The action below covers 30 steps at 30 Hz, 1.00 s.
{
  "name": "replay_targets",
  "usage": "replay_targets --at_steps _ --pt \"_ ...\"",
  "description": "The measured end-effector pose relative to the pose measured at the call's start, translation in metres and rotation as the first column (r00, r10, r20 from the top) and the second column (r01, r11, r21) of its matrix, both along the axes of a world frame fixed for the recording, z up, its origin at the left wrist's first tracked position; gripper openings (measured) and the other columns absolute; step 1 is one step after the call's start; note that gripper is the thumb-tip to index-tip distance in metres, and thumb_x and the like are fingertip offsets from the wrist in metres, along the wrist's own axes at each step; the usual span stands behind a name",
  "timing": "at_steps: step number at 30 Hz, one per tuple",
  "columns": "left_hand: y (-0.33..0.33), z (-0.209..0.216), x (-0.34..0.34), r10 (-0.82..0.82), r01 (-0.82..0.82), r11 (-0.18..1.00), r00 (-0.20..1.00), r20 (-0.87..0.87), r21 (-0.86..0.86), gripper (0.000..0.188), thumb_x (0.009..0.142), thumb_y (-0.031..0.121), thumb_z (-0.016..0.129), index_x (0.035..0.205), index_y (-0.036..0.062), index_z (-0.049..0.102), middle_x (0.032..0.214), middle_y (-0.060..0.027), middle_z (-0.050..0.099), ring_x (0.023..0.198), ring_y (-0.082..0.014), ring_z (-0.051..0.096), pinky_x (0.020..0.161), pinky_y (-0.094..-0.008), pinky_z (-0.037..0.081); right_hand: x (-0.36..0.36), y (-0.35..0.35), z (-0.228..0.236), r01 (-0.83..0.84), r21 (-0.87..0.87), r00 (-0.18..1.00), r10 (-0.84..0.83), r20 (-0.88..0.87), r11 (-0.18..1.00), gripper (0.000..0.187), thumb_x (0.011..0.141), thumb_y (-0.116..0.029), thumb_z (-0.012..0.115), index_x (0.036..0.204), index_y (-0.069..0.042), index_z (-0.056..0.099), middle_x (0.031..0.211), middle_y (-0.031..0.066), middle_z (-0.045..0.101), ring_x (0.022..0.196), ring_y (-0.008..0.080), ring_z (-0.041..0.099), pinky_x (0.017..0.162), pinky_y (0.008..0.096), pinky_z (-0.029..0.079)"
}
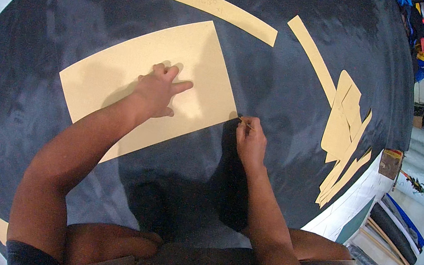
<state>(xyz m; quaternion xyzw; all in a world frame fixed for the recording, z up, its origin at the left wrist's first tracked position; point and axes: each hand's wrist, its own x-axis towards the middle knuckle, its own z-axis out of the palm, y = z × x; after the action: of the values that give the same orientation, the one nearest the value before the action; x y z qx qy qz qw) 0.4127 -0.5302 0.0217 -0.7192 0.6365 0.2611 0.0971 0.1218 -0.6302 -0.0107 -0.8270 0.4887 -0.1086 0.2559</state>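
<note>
A large tan card sheet (203, 51) with a curved far edge lies on dark, shiny fabric (297, 164). Pressed onto the middle of this sheet is my left hand (158, 89), its fingers spread and holding nothing. At the sheet's right near corner, my right hand (252, 137) is closed in a pinch on a thin pencil-like tool (243, 119). The tool's tip is at the corner; most of it is hidden by the fingers, so its exact kind is unclear.
A curved card strip (206, 6) lies beyond the sheet. Another narrow strip (313, 59) leads to a pile of card pieces (342, 116) on the right. Past the fabric's right edge are fabric rolls (395, 236), wooden sticks (386, 243) and a brown block (389, 164).
</note>
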Motion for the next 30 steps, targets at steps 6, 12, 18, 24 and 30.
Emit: replay_targets --at_steps 6,12,18,24,30 --pt "0.002 -0.003 0.002 0.012 -0.012 1.000 1.000 -0.009 0.005 0.092 0.076 0.043 0.086 0.154 0.0401 0.039 0.158 -0.0094 0.030 0.143 -0.0399 0.034 0.101 -0.0593 0.056 0.003 -0.001 -0.005 -0.006 0.005 1.000 0.006 -0.009 1.000 0.017 0.094 -0.011 0.066 0.109 -0.006 0.061 0.103 0.0209 0.071 0.095 0.0412 0.070 0.079 0.0480 0.057" --pt "-0.003 0.006 0.001 0.011 -0.010 0.998 1.000 -0.023 0.066 0.093 0.075 0.041 0.087 0.154 0.0404 0.038 0.160 -0.0130 0.029 0.144 -0.0428 0.033 0.103 -0.0544 0.055 0.033 -0.020 -0.006 -0.146 -0.135 0.989 0.146 -0.012 0.980 0.013 0.097 -0.015 0.064 0.109 -0.008 0.062 0.101 0.0173 0.072 0.094 0.0393 0.070 0.078 0.0474 0.056" --pt "0.003 -0.003 -0.001 0.011 -0.011 1.000 1.000 0.008 0.002 0.092 0.074 0.044 0.087 0.153 0.0417 0.040 0.160 -0.0121 0.029 0.143 -0.0429 0.034 0.100 -0.0582 0.055 0.116 -0.074 -0.016 -0.257 -0.180 0.966 0.253 -0.045 0.949 0.014 0.101 -0.022 0.058 0.108 -0.010 0.060 0.102 0.0160 0.072 0.095 0.0383 0.070 0.077 0.0489 0.054" --pt "0.003 0.000 -0.003 0.017 -0.017 1.000 1.000 0.005 0.002 0.092 0.072 0.046 0.088 0.152 0.0421 0.041 0.159 -0.0109 0.030 0.141 -0.0425 0.036 0.098 -0.0587 0.056 0.174 -0.103 -0.003 -0.259 -0.154 0.966 0.256 -0.036 0.954 0.018 0.101 -0.026 0.056 0.110 -0.010 0.060 0.100 0.0184 0.072 0.096 0.0415 0.069 0.079 0.0514 0.053" --pt "0.010 -0.007 -0.007 0.028 -0.027 0.999 0.999 0.020 -0.019 0.090 0.077 0.049 0.082 0.155 0.0415 0.038 0.159 -0.0101 0.032 0.142 -0.0431 0.033 0.100 -0.0662 0.051 0.191 -0.132 0.028 -0.220 -0.203 0.934 0.266 0.238 0.954 0.026 0.101 -0.026 0.049 0.114 -0.009 0.064 0.103 0.0203 0.073 0.100 0.0429 0.069 0.088 0.0495 0.053"
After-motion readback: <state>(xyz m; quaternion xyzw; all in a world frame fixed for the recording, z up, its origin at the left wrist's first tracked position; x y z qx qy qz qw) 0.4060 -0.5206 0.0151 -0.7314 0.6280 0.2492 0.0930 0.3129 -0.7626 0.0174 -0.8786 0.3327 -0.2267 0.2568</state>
